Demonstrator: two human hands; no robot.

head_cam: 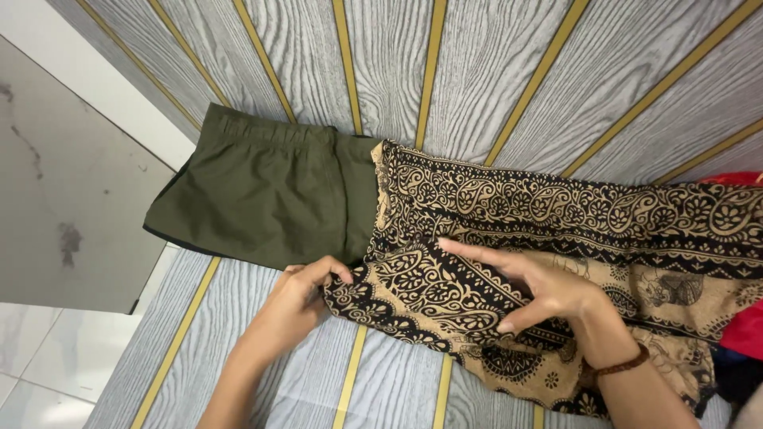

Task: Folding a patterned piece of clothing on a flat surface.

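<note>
**Printed cloth ran rightward from both hands, corner pinched at L**

Head view: the black-and-tan paisley-print cotton garment (pixel 572 262) lay flat on the grey wood-grain mat with gold stripes (pixel 493 71), long axis approx. left-right, bulk going off toward the right edge of the picture. Its left end overlapped the folded olive-green woven shorts (pixel 262 191), which sat just beside it to the left & partly over the mat's edge.

Left hand (pixel 298 306) was at the garment's lower-left corner, thumb & fingers closed in a pinch on the cloth's edge there. Right hand (pixel 540 290) lay flat on top of the cloth, fingers spread & straight, pointing left; gripped nothing, only pressed. A brown beaded bracelet (pixel 624 365) sat on that wrist.

Both hands were on the garment's left third; the L one nearer the free corner. Open mat showed below the left hand & above the cloth. Pale floor tile (pixel 40 373) lay off the mat at left; a red cloth (pixel 743 330) crowded the right edge.
</note>
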